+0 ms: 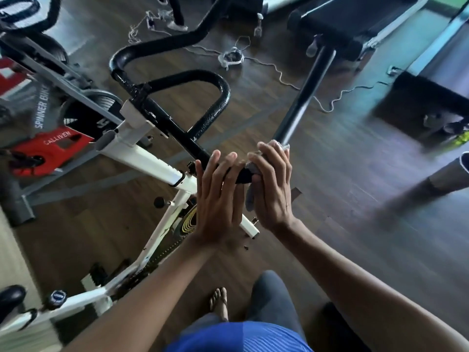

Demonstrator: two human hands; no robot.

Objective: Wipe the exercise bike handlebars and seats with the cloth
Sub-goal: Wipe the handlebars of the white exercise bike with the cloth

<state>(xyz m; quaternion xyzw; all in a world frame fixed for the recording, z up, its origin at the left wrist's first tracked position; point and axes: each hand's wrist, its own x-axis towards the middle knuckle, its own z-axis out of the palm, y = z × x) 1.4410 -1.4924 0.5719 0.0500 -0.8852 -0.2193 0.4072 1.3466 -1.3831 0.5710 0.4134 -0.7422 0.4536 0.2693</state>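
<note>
A white exercise bike (pixel 142 156) stands in front of me with black handlebars (pixel 215 97) that loop and curve away from me. My left hand (pixel 218 196) lies over the near handlebar bar with its fingers fairly straight. My right hand (pixel 274 184) is beside it, fingers curled round a grey cloth (pixel 250 199) wrapped on the bar where it bends. A bit of the cloth (pixel 284 146) shows above my fingers, more hangs under my palm. The bike's seat (pixel 11 298) is a dark shape at the lower left edge.
A second bike with red panels (pixel 53 146) stands to the left. Treadmills (pixel 355 19) sit at the back right, with loose white cables (pixel 279 72) on the wooden floor. Another person's leg (pixel 436 184) is at the right. My sandalled foot (pixel 219 301) is below.
</note>
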